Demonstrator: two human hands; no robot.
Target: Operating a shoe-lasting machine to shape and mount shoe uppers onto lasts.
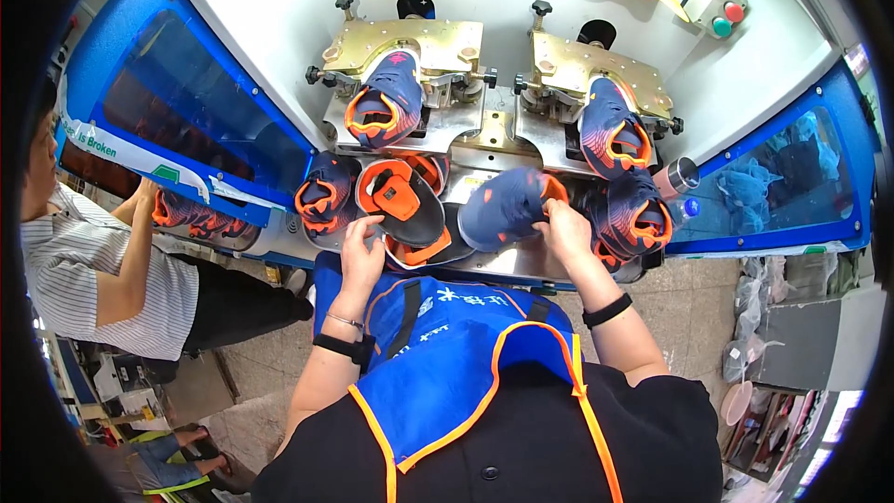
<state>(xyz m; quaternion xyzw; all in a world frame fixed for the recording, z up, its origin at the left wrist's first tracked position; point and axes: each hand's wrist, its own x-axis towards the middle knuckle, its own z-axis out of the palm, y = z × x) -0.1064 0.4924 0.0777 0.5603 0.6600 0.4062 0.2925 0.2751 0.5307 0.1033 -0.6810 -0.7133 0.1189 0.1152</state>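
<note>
A dark blue shoe upper with an orange lining (pixel 503 210) is in my right hand (pixel 565 231), pinched at its collar. It lies tilted over the front of the machine bench, its toe toward the left. My left hand (pixel 361 250) has thumb and forefinger apart, beside a black and orange insole (pixel 408 205) on a small pile of orange-lined parts. Whether its fingertips touch the pile I cannot tell. Left of the pile rests another dark blue and orange shoe (pixel 326 194). Close to my right hand is a similar shoe (pixel 635 214).
Two metal clamp stations each hold a shoe upper, left (pixel 385 98) and right (pixel 615 126). A control box (pixel 722 17) has red and green buttons. Blue window panels flank the bench. A steel cup (pixel 678 177) stands at right. A co-worker in a striped shirt (pixel 126 270) works at left.
</note>
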